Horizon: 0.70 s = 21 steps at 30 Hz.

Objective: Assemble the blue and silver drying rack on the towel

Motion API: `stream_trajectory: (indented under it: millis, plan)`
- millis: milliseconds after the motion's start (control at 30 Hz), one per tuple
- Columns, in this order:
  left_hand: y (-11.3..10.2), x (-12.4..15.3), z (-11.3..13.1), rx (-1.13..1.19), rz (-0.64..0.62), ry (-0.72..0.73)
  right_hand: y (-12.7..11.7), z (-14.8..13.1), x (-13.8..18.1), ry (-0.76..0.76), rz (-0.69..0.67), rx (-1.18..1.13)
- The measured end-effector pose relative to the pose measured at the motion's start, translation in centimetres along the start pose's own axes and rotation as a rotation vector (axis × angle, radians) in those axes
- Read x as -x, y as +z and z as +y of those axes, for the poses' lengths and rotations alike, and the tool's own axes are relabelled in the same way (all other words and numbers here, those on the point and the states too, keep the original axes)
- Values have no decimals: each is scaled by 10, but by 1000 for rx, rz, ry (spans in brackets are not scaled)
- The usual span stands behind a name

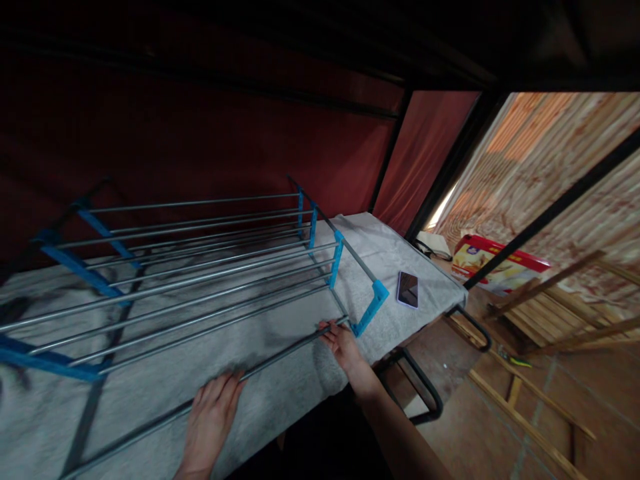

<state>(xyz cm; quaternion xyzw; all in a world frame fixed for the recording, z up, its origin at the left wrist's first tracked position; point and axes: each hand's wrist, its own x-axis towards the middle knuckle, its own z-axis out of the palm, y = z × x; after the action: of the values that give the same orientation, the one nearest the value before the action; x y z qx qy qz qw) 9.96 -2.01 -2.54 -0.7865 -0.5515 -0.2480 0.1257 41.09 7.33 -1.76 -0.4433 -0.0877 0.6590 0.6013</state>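
A rack of grey metal tubes (215,285) with blue plastic brackets (336,260) lies on a grey-covered mattress. Along its near side runs one grey metal tube (285,352). My left hand (213,410) is closed over this tube, left of its middle. At the tube's right end, my right hand (340,341) grips it with thumb and fingers. That end is close to a blue bracket (371,311) on the rack's right frame; whether it sits in a socket I cannot tell. The rack's far left end is in shadow.
A phone (408,289) lies on the mattress (365,257) right of the rack. Dark bed rails (425,393) edge the near right side. Beyond stand a red and yellow box (493,263) and a wooden frame (535,427) on the tiled floor. A dark red curtain (200,133) hangs behind.
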Motion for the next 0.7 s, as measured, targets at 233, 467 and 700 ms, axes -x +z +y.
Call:
stream_trajectory:
  millis: [233,467,700]
  plan:
    - [2,1,-3,-8,-37,-2,-1,-2,0,-7,-33,20]
    - [7,3,-4,-14,-67,-51,-3,3,-6,-24,-31,66]
    - [8,3,-3,36,-59,-56,-3,4,-4,-38,-59,44]
